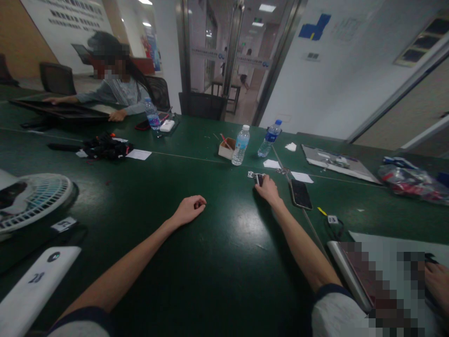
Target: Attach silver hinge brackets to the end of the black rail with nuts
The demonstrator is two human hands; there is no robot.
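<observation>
My right hand [268, 188] reaches across the dark green table [224, 262]. Its fingers are closed on a small dark rectangular object with a pale rim [259, 179], whose kind I cannot make out. Just left of that object lies a small white tag with black marks [250, 174]. My left hand [189, 209] rests on the tabletop with its fingers loosely curled in, and nothing shows in them. A black smartphone [300, 194] lies right of my right hand. Beyond the hands stand a clear water bottle with a white cap [241, 146] and a small open box [227, 149].
A blue-capped bottle [270, 139] leans near paper scraps [271, 164]. At left are a white fan [38, 199] and a white power bank [37, 285]. Black cables [107, 147] lie farther back. A person [122, 89] sits across; another person's hand [438, 281] is at right.
</observation>
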